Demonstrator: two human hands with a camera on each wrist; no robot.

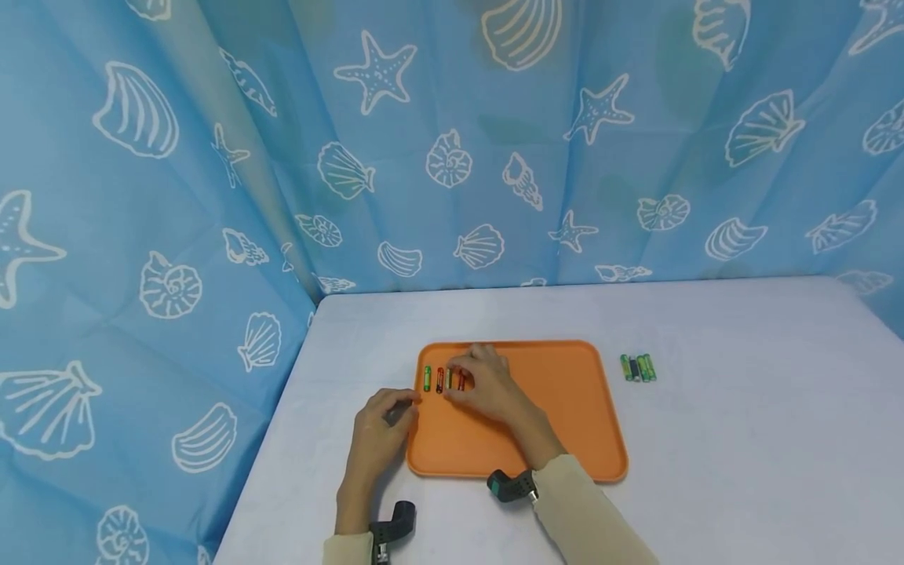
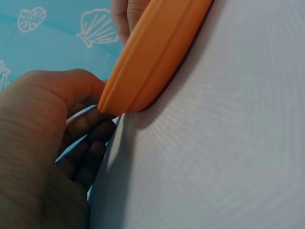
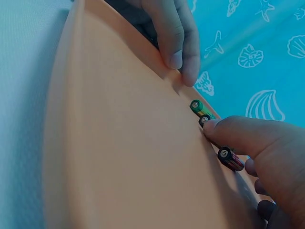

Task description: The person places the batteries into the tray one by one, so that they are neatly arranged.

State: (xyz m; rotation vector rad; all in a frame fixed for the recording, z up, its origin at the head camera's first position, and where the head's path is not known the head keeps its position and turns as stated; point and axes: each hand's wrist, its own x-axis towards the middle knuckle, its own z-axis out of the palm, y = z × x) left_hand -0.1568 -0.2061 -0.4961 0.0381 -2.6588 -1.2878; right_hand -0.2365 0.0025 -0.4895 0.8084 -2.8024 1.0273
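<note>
Four-sided and orange, a tray (image 1: 558, 424) lies on the table with a row of batteries near its far left corner. My right hand (image 1: 487, 384) pinches a green battery (image 1: 448, 380) lengthwise in that row, thumb at its near end. To its left lie a red-and-black battery (image 1: 439, 380) and a green battery (image 1: 427, 378); to its right, another red-and-black battery (image 3: 230, 159) sits partly behind my fingers. My left hand (image 1: 381, 431) holds the tray's left rim, fingers curled at the edge in the left wrist view.
Right of the tray, several batteries (image 1: 639, 368), green ones and a dark one, lie side by side on the white tablecloth (image 1: 741, 439). A blue curtain (image 1: 452, 220) with shell prints hangs behind the table and along its left side.
</note>
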